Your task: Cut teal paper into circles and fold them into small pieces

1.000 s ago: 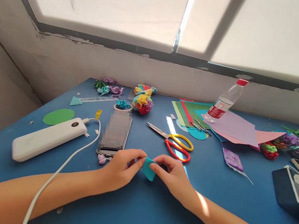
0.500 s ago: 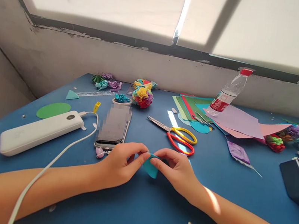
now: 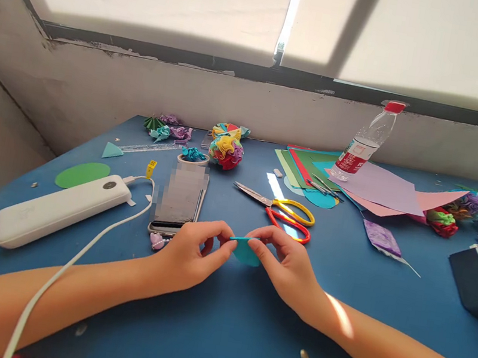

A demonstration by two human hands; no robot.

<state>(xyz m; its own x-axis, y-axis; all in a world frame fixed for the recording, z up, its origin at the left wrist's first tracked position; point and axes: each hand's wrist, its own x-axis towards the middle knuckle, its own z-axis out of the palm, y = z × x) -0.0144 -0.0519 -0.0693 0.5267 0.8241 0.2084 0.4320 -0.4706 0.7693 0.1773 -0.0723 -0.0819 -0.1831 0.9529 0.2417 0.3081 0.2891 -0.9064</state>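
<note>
A small piece of turquoise paper (image 3: 247,253) with a rounded lower edge hangs between my two hands, a narrow fold along its top. My left hand (image 3: 197,254) pinches its left end between thumb and fingers. At the right end, my right hand (image 3: 284,265) has the paper between thumb and forefinger. Just beyond my right hand lie scissors (image 3: 275,206) with one yellow and one red handle, blades pointing left. A phone (image 3: 180,197) with a pink charm (image 3: 157,242) rests just past my left hand.
A white power bank (image 3: 61,211) and its cable (image 3: 98,235) lie left, the cable crossing over my left forearm. Green paper (image 3: 83,175) is behind it. Crumpled paper flowers (image 3: 225,153) stand at the back. A bottle (image 3: 362,144) leans over coloured sheets (image 3: 382,189). A dark box (image 3: 476,283) sits right.
My hands have moved slightly apart and turned the turquoise paper, so its folded top edge now runs straight between them. The view has shifted a little.
</note>
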